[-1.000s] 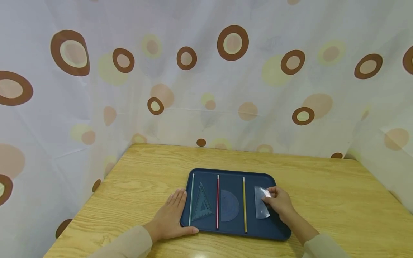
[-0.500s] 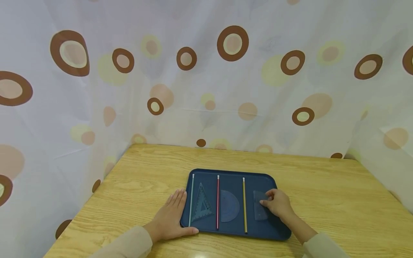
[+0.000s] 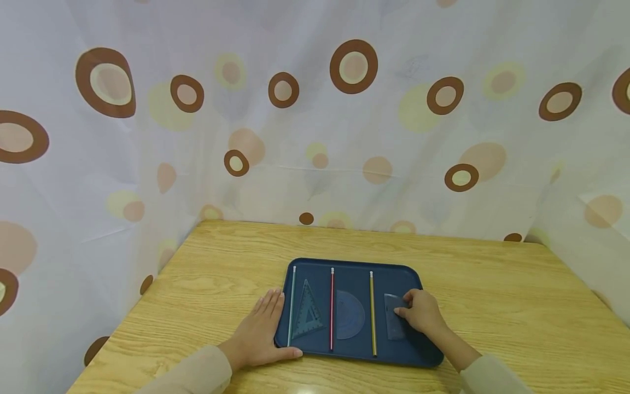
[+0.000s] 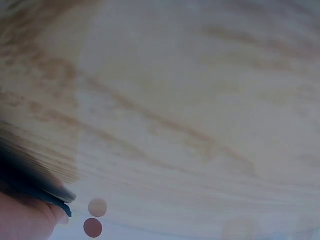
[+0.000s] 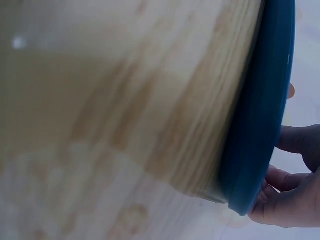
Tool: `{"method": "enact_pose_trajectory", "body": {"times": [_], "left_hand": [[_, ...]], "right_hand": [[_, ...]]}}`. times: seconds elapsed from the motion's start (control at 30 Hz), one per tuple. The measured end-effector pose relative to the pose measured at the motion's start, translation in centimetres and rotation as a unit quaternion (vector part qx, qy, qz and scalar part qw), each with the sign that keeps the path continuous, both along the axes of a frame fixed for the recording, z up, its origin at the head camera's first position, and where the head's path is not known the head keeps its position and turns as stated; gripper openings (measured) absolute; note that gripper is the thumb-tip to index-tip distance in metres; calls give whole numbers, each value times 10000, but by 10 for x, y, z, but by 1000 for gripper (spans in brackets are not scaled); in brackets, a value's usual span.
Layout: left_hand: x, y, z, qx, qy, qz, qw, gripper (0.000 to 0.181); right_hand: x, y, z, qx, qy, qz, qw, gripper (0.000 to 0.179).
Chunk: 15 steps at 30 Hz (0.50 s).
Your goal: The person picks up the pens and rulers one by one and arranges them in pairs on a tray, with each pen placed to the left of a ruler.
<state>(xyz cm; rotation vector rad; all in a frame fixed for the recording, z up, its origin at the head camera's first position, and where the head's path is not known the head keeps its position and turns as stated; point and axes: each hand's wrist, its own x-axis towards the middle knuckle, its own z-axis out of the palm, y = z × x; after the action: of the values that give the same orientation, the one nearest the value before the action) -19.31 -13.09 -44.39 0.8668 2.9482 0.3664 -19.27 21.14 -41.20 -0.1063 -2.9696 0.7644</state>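
A dark blue tray (image 3: 351,271) lies on the table. My left hand (image 3: 258,334) rests along its left side with fingers straight, the thumb at the near left corner. In the left wrist view, part of that hand (image 4: 27,220) shows beside the tray rim (image 4: 62,205). Over the tray's right part, my right hand (image 3: 423,314) pinches a clear flat plastic drawing tool (image 3: 392,325), straight along its left edge. Fingers cover its right side, so its full shape is hidden. The right wrist view shows that hand (image 5: 295,190) behind the tray's rim (image 5: 260,115).
Green (image 3: 292,306), red (image 3: 332,312) and yellow (image 3: 373,314) pencils stand lengthwise on the tray, dividing it. A clear set square (image 3: 310,314) lies between green and red, a clear protractor (image 3: 350,314) between red and yellow. The wooden table (image 3: 236,251) meets a patterned curtain (image 3: 295,186).
My right hand has lowered the plastic tool flatter toward the tray and shifted it slightly left and nearer. Its bright glare has gone. My left hand has stayed in place.
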Motion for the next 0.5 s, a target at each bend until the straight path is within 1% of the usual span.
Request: {"method": "enact_pose_trajectory", "body": {"times": [0.27, 0.4, 0.5], "left_hand": [[-1, -2, 1, -95, -30, 16, 9999, 114], [-1, -2, 3, -16, -97, 24, 9999, 112], [-2, -3, 5, 64, -75, 62, 9999, 109]], "right_hand": [[1, -2, 2, 43, 88, 72, 9999, 28], [2, 1, 6, -106, 285, 257, 9992, 27], [7, 6, 10, -230, 564, 459, 9971, 25]]}}
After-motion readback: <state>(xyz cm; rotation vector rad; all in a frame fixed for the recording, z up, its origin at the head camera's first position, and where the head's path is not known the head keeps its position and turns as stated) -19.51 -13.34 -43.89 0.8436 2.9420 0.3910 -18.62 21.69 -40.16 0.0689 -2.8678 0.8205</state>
